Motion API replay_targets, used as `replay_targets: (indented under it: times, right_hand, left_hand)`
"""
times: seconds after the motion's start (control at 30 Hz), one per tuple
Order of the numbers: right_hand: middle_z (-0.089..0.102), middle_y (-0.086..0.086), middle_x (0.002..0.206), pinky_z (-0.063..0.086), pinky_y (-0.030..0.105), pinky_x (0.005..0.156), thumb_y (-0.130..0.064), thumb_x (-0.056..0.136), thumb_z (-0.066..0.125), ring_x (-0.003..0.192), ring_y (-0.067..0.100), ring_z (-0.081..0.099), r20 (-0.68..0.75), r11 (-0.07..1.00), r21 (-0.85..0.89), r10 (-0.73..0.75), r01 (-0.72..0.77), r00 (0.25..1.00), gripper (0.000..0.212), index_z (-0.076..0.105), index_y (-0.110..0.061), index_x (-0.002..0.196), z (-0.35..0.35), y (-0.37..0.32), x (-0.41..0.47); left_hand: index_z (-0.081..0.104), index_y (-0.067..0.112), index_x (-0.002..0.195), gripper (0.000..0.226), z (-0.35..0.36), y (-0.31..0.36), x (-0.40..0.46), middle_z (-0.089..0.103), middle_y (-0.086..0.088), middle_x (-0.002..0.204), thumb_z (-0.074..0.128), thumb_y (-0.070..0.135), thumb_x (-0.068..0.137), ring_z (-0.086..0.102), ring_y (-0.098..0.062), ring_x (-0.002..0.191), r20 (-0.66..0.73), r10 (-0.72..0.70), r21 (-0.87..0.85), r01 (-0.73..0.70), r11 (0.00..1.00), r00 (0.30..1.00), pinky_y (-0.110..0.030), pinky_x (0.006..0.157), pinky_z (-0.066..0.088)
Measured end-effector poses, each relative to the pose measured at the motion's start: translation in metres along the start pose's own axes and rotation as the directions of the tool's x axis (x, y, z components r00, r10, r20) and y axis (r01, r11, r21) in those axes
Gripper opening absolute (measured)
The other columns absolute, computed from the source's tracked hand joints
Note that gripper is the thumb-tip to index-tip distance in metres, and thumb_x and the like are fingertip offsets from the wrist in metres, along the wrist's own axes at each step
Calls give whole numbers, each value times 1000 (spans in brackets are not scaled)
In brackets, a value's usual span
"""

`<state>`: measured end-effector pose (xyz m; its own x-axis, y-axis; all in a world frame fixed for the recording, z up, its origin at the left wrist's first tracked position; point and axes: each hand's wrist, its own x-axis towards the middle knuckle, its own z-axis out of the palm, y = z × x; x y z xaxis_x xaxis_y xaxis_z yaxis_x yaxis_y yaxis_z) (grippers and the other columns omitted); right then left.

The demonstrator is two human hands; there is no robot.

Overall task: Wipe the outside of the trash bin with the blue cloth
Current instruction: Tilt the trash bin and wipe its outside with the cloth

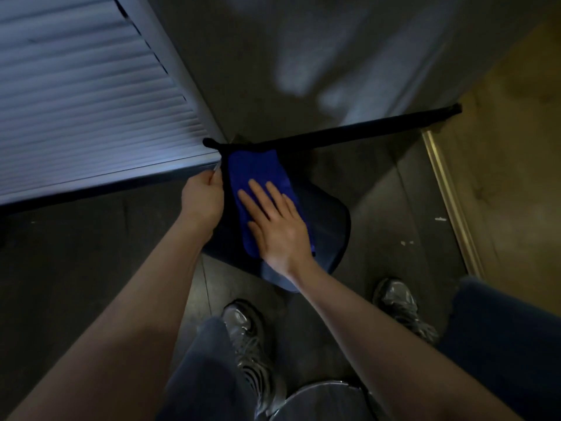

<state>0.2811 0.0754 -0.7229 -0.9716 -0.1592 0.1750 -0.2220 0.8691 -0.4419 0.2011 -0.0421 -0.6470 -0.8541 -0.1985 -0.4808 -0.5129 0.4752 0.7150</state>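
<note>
The trash bin (pixel 331 226) lies tipped on the floor (pixel 91 253) in the corner by the louvered door (pixel 76 101). The right hand (pixel 279 226) presses the soft blue cloth (pixel 255 174) flat against its smooth side with straight fingers; the left hand (pixel 202 197) grips the rim. It looks light and liable to roll, so holding the rim seems wise.

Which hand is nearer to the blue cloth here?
Right. The right hand lies flat on the blue cloth, pressing it to the trash bin; the left hand grips the bin's edge beside it.
</note>
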Motion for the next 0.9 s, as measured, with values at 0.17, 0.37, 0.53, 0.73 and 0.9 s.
replay_targets:
  times: [0.17,0.37,0.53,0.73,0.9]
  right_hand:
    - [48,10,140,35,36,107,-28,94,30,130,27,44,4,935,52,350,-350,937,47,43,-10,135,-7,47,-22]
    - [60,17,120,43,37,87,-34,98,30,110,34,55,193,561,175,787,-809,587,40,56,-10,117,-15,84,-2]
    - [60,21,119,42,37,86,-33,96,28,107,37,55,369,397,181,821,-900,436,43,59,-8,110,-16,76,46]
    - [54,12,132,38,33,93,-35,98,30,120,32,49,366,449,435,704,-780,609,40,50,-18,128,-29,44,85]
    - [35,11,149,24,33,111,-21,97,23,137,25,32,-35,797,413,497,-440,867,46,33,-8,140,-36,-15,60]
  left_hand:
    - [63,4,99,32,-3,0,-1,61,-17,94,41,27,95,55,-26,86,9,1,20,-1,1000,1000,-36,79,45]
    - [59,10,86,28,-1,-2,-4,58,-17,90,40,28,95,54,-29,84,7,-14,14,14,1000,1000,-36,77,42]
    - [61,6,93,30,7,4,-12,63,-27,104,41,28,94,57,-44,102,-19,56,140,-53,989,998,-50,96,45]
    - [63,11,96,28,13,7,-19,63,-25,108,39,26,95,53,-43,109,74,169,210,-181,961,983,-54,105,34]
    - [61,17,81,46,15,10,-34,65,-10,91,25,42,97,58,-30,100,121,177,164,-196,967,977,-46,102,38]
